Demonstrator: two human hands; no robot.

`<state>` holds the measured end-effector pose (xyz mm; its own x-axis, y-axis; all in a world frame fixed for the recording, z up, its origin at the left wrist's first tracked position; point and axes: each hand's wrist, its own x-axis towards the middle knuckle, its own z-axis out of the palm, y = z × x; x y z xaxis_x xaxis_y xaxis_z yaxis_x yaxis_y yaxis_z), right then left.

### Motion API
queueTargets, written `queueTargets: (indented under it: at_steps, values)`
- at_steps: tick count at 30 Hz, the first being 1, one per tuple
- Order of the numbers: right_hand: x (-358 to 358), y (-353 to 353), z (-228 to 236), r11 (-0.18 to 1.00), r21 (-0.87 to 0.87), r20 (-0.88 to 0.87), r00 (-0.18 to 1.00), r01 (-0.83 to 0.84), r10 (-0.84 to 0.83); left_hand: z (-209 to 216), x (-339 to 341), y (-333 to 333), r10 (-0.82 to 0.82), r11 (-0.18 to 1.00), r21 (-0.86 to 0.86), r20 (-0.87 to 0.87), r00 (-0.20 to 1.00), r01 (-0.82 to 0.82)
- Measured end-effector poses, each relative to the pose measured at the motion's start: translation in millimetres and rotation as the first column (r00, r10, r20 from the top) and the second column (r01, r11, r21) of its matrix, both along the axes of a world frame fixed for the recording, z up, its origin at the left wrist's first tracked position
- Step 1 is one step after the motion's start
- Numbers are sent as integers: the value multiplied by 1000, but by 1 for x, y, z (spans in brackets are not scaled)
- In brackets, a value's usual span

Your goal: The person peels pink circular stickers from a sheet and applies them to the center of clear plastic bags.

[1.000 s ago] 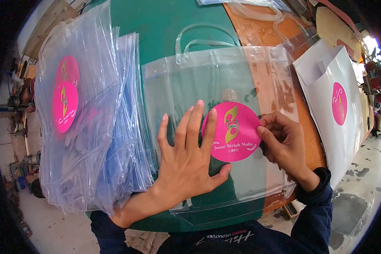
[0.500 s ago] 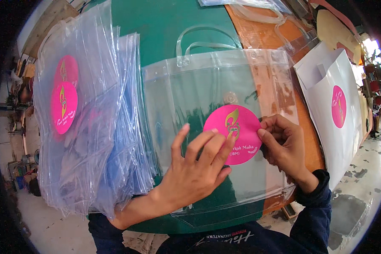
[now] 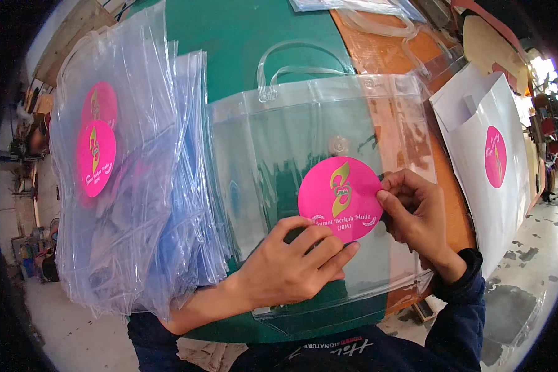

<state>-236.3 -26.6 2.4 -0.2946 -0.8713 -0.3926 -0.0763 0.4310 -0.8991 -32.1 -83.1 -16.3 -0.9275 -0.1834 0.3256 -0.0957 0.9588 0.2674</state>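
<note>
A clear plastic tote bag (image 3: 273, 146) with see-through loop handles lies flat in front of me. Over its middle, just below a round clear snap button (image 3: 338, 146), is a round pink sticker (image 3: 347, 192) with a green-yellow emblem and white lettering. My right hand (image 3: 415, 214) pinches the sticker's right edge between thumb and fingers. Loosely bent, the fingers of my left hand (image 3: 297, 263) rest at the sticker's lower-left edge, holding nothing that I can see. Whether the sticker is fully stuck down cannot be told.
To the left lies a thick stack of clear plastic bags (image 3: 136, 229) with pink round stickers. A white paper bag (image 3: 490, 124) with a similar sticker stands at the right. More clear handles (image 3: 384, 25) lie at the far side of the green and orange tabletop (image 3: 229, 31).
My left hand has drawn back from the sticker's middle to its lower-left edge, its fingers now more bent, uncovering the emblem and lettering. My right hand keeps its pinch on the right edge.
</note>
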Motion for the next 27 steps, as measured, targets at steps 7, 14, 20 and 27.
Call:
queueTargets:
  at_steps: [7,14,20,27]
  values:
    - [-1,0,1,1000,-21,-9,1000,-19,18,12,-5,-9,396,900,141,132,909,-413]
    - [0,-2,-1,999,-44,-35,999,-25,23,9,-18,-10,460,881,10,223,860,-473]
    - [0,-1,0,999,-44,-24,1000,-17,16,10,-22,-12,498,859,-13,253,830,-512]
    - [0,-1,0,999,-32,-28,1000,-1,0,8,-20,-11,487,865,8,233,842,-502]
